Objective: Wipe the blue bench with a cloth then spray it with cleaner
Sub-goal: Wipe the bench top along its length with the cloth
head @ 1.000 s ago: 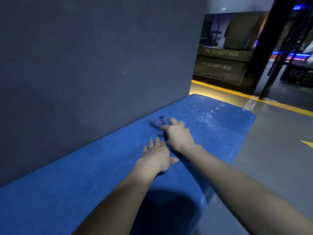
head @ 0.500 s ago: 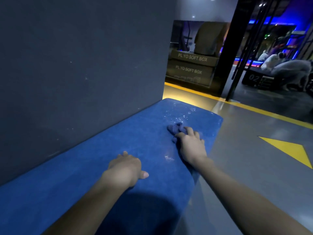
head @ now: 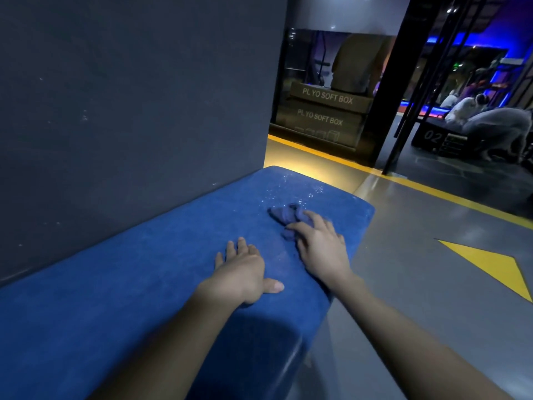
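The blue bench [head: 150, 272] runs along a dark wall from the lower left to its far end at mid frame. Small wet droplets glisten on its far end. A crumpled dark blue cloth [head: 285, 216] lies on the bench top near the far right corner. My right hand [head: 321, 249] presses down on the cloth's near part, fingers spread over it. My left hand [head: 242, 274] rests flat on the bench, palm down, fingers apart, holding nothing, just left of the right hand. No spray bottle is in view.
A dark grey wall [head: 129, 96] stands right behind the bench. Grey floor with a yellow line [head: 432, 192] and a yellow arrow [head: 490, 264] lies to the right. Stacked plyo soft boxes [head: 326, 111] and a black post [head: 389, 82] stand beyond. People sit at the far right [head: 490, 119].
My right hand has slid the cloth back and forth near the bench's far end. My left hand drew back, then moved forward again with its fingers spread flat. The view shifted.
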Demonstrator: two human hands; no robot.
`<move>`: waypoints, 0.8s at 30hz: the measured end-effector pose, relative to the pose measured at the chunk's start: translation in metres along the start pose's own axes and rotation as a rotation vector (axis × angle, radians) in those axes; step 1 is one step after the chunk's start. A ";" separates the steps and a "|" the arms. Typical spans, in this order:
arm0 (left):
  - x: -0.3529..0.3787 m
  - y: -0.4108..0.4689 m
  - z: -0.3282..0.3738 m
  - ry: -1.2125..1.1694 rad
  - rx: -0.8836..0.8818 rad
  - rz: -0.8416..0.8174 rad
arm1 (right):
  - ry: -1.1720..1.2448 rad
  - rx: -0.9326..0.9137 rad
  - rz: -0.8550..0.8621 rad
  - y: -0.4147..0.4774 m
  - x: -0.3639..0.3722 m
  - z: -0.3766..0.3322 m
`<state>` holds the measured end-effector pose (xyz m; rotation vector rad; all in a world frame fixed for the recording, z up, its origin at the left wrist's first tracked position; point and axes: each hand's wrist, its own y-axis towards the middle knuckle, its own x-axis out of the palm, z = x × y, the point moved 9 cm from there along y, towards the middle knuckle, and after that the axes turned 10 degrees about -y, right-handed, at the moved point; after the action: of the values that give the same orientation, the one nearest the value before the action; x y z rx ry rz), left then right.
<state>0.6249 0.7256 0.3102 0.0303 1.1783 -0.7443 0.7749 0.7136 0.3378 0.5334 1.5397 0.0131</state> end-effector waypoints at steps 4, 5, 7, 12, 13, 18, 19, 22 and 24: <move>-0.002 0.001 0.000 0.025 0.003 0.009 | 0.026 0.220 0.043 0.022 0.003 0.071; -0.001 0.001 -0.001 0.034 0.000 0.010 | 0.049 0.293 0.032 0.026 0.003 0.089; 0.001 0.000 -0.001 0.051 -0.005 0.005 | 0.068 0.392 -0.020 0.032 0.005 0.112; 0.000 0.002 0.002 0.086 -0.033 -0.021 | 0.079 0.203 0.022 0.033 -0.009 0.060; -0.001 0.004 0.002 0.094 -0.044 -0.026 | 0.086 0.091 0.027 0.029 -0.012 0.034; -0.009 0.013 0.007 0.050 -0.064 0.046 | 0.002 -0.346 -0.078 0.007 0.005 -0.076; -0.011 0.015 0.009 0.028 -0.064 0.074 | 0.014 -0.358 -0.075 0.009 0.008 -0.079; -0.016 0.027 0.012 -0.026 -0.082 0.147 | 0.047 -0.312 -0.087 0.031 0.017 -0.055; -0.016 0.035 0.011 -0.061 -0.102 0.128 | 0.023 -0.225 -0.099 0.050 0.022 -0.025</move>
<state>0.6498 0.7561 0.3155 -0.0017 1.1434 -0.5684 0.7689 0.7734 0.3358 0.2787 1.5615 0.1155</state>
